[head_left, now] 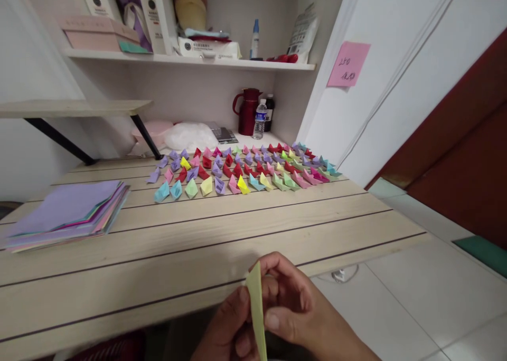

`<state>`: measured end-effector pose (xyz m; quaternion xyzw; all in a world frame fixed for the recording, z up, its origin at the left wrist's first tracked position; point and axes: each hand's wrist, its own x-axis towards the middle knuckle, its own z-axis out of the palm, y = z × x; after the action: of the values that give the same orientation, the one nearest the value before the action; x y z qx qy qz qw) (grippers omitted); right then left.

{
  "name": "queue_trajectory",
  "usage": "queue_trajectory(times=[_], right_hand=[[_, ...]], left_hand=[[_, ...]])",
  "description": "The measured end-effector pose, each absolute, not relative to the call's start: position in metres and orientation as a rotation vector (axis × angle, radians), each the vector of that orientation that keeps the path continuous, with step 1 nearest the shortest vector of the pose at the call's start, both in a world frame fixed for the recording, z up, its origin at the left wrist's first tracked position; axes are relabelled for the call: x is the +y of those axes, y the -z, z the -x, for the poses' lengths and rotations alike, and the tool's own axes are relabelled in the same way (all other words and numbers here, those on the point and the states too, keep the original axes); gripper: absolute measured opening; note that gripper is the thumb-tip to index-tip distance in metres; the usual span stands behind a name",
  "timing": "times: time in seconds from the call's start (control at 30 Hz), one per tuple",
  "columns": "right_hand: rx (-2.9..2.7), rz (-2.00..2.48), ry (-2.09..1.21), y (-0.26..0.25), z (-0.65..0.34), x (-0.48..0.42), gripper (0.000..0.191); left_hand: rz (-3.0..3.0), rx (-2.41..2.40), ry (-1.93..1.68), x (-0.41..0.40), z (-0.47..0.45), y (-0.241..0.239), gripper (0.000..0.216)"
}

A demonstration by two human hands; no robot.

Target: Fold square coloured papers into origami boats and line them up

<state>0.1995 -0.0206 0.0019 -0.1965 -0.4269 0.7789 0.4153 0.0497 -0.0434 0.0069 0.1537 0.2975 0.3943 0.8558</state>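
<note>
Bottom centre: left hand point(232, 329) and right hand point(301, 308) pinch a narrow pale-green folded paper point(256, 303) upright between thumbs and fingertips, mid-fold, before the table point(198, 245) edge; paper boats point(245, 171) lie centre, a sheet stack point(67, 213) left; the crease calls for even, aligned pressure.

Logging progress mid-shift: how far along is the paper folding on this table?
Done: rows of small folded paper boats in many colours stand at the back of the table. In hand: the left hand and right hand pinch a pale green sheet, folded narrow. Left: a thick stack of flat coloured sheets lies at the left.
</note>
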Motion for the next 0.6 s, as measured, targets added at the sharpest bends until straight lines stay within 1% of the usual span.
queue_trajectory(times=[0.1,0.17,0.37,0.47,0.6], right_hand=[[-1.11,0.487,-1.966,-0.002,-0.202,-0.021,0.056],[-1.113,0.512,-1.948,-0.003,-0.203,-0.022,0.057],[-1.056,0.516,-1.993,-0.003,-0.204,-0.024,0.054],[-1.049,0.492,-2.016,-0.003,-0.203,-0.023,0.049],[-1.053,0.459,-2.031,-0.006,-0.203,-0.022,0.044]], left_hand=[[-0.303,0.618,-0.837,-0.044,-0.051,-0.006,0.049],[-0.28,0.611,-0.852,-0.044,-0.052,-0.003,0.048],[-0.22,0.621,-0.853,-0.045,-0.054,0.007,0.045],[-0.245,0.632,-0.841,-0.045,-0.053,0.01,0.046],[-0.218,0.626,-0.82,-0.043,-0.051,0.013,0.053]])
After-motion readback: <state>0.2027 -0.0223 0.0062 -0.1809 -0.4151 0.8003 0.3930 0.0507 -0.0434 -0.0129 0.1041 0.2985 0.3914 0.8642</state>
